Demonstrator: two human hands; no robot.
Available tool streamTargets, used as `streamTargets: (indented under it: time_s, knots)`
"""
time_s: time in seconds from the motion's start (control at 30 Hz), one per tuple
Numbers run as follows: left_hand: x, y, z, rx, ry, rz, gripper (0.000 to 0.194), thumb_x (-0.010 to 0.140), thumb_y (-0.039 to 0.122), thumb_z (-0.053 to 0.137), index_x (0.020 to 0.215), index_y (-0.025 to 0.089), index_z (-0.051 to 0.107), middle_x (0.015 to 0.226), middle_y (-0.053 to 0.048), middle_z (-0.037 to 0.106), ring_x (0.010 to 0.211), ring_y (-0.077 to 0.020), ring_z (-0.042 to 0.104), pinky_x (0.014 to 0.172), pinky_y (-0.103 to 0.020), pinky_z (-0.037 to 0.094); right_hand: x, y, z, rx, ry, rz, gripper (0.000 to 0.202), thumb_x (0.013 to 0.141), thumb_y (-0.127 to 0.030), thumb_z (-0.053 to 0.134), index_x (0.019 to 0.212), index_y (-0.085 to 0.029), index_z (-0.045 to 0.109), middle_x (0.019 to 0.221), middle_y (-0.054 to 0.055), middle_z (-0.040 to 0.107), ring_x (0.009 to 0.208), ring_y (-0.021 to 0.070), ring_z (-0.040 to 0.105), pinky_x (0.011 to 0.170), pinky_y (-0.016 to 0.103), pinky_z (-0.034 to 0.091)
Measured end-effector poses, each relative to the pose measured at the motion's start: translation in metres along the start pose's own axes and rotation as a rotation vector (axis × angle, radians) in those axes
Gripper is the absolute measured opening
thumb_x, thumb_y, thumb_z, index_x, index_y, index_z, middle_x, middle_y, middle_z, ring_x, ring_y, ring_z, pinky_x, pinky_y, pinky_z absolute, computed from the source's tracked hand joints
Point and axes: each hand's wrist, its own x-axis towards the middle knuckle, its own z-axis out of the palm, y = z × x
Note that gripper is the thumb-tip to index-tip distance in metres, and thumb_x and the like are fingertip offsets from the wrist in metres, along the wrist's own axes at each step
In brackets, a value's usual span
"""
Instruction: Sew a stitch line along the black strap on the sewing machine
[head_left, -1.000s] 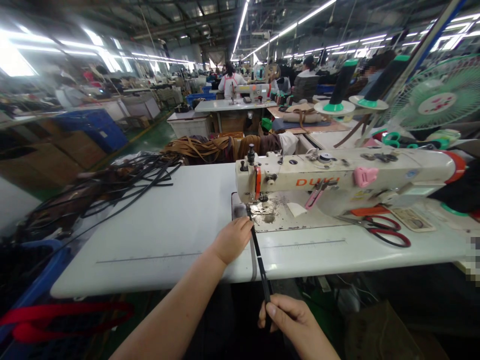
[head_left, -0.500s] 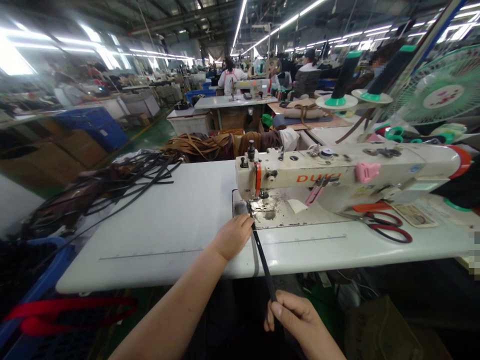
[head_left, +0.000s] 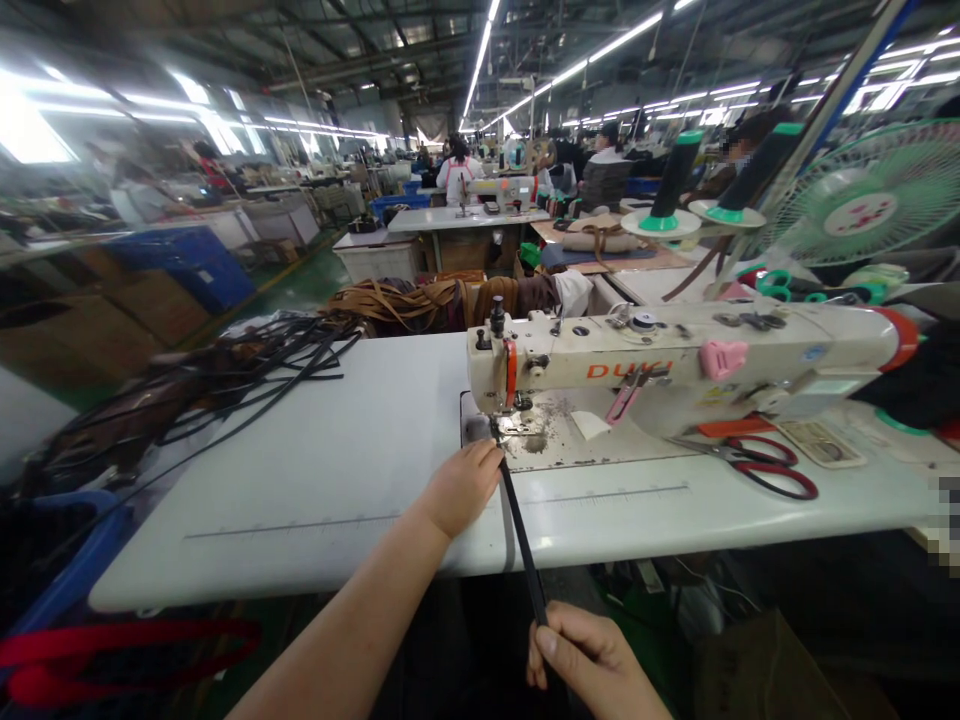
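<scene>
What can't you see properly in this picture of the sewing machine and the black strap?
- Needle: hidden in the head view behind the sewing machine head and the left hand.
- Black strap: its lower end vanishes inside the right hand, by the bottom edge.
- Right hand's fingers: curled under, unseen.
- Far workers: blurred, too small.

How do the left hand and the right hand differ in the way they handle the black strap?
The left hand rests on the table, fingertips against the black strap beside the sewing machine. The right hand is below the table edge and grips the strap's lower part. Both touch the same strap.
</scene>
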Motion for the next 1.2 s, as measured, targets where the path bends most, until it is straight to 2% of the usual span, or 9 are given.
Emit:
streamTargets:
  time_s: [0.2,0.4,0.6,0.73,0.87,0.97,1.2]
  knots:
    - [0.001,-0.001,0.002,-0.052,-0.019,-0.088,0.026,0.098,0.017,0.056,0.124,0.015,0.059,0.126,-0.014,0.068,0.122,-0.0259,0.066,0.107,-0.042,0.056,0.0,0.0,0.001,-0.004,-0.005,0.016,0.058,0.097,-0.068,0.058,0.069,-0.019,0.069,0.069,0.004,0.063,0.07,0.0194,0.058,0.075,0.032,0.045]
    - [-0.002,-0.001,-0.002,-0.019,0.02,0.005,0.015,0.1,0.018,0.053,0.111,0.016,0.063,0.116,-0.015,0.071,0.108,-0.0245,0.07,0.099,-0.04,0.06,0.003,-0.005,0.0,-0.101,0.043,-0.041,0.054,0.093,-0.07,0.061,0.073,-0.02,0.068,0.077,0.004,0.06,0.074,0.02,0.055,0.072,0.031,0.042]
    - [-0.001,0.0,-0.004,0.007,0.029,0.015,0.012,0.1,0.018,0.053,0.106,0.017,0.064,0.113,-0.013,0.071,0.105,-0.0237,0.07,0.096,-0.039,0.06,0.013,-0.006,0.002,-0.134,0.136,-0.001,0.04,0.087,-0.058,0.069,0.076,-0.02,0.068,0.077,0.002,0.058,0.075,0.0199,0.053,0.07,0.03,0.041]
    - [-0.001,0.001,-0.003,0.022,0.043,0.039,0.012,0.1,0.016,0.052,0.103,0.016,0.063,0.111,-0.014,0.071,0.104,-0.0241,0.07,0.095,-0.04,0.061,0.02,-0.008,0.005,-0.034,0.153,0.038,0.041,0.087,-0.06,0.071,0.086,-0.02,0.073,0.082,0.004,0.067,0.081,0.0222,0.059,0.076,0.032,0.045]
    - [-0.001,0.001,-0.003,-0.004,0.033,0.028,0.011,0.1,0.016,0.052,0.103,0.017,0.063,0.11,-0.013,0.07,0.104,-0.0248,0.07,0.096,-0.042,0.06,0.025,-0.01,0.006,0.124,0.137,0.104,0.054,0.088,-0.071,0.067,0.096,-0.018,0.071,0.071,0.004,0.071,0.065,0.0187,0.058,0.065,0.03,0.043]
    - [-0.001,0.0,-0.004,-0.014,0.027,0.015,0.012,0.1,0.018,0.053,0.104,0.018,0.064,0.111,-0.013,0.07,0.104,-0.0247,0.07,0.095,-0.042,0.061,0.024,-0.01,0.006,0.101,0.154,0.097,0.056,0.089,-0.073,0.066,0.09,-0.018,0.072,0.065,0.004,0.07,0.061,0.0172,0.055,0.063,0.029,0.041]
    - [-0.001,0.0,-0.003,0.003,0.059,0.019,0.015,0.102,0.018,0.05,0.104,0.017,0.065,0.11,-0.013,0.072,0.103,-0.0231,0.071,0.096,-0.039,0.061,0.017,-0.004,0.007,0.052,0.118,0.092,0.058,0.089,-0.075,0.065,0.08,-0.018,0.074,0.067,0.004,0.07,0.063,0.0172,0.054,0.063,0.029,0.04]
